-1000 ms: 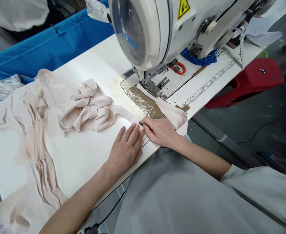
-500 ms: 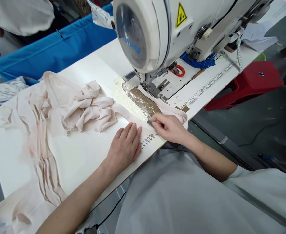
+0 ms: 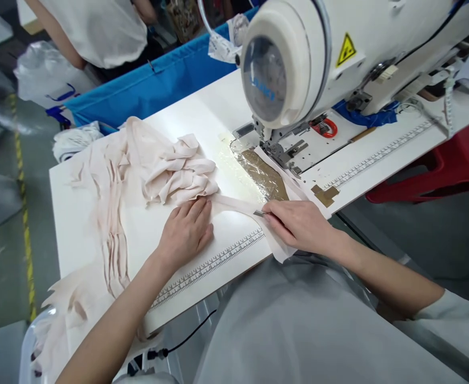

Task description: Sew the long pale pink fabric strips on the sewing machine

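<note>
My left hand lies flat on the white sewing table. Its fingertips rest on a pale pink fabric strip, where it leaves a crumpled fabric pile. My right hand is closed around a small pointed grey metal tool, mostly hidden in the palm. The tool's tip lies over the strip, and a fabric flap droops at the table's front edge below this hand. More pink fabric runs behind the hand towards the presser foot of the sewing machine.
Pleated pink pieces lie at the table's left, some hanging into a clear bin. A blue cloth trough borders the back, with a person beyond it. Orange-handled scissors lie by the machine. A red stool stands right.
The view has swung left. My left hand has slid left along the strip towards the pile. The tool's tip shows more, and the fabric flap now droops at the front edge.
</note>
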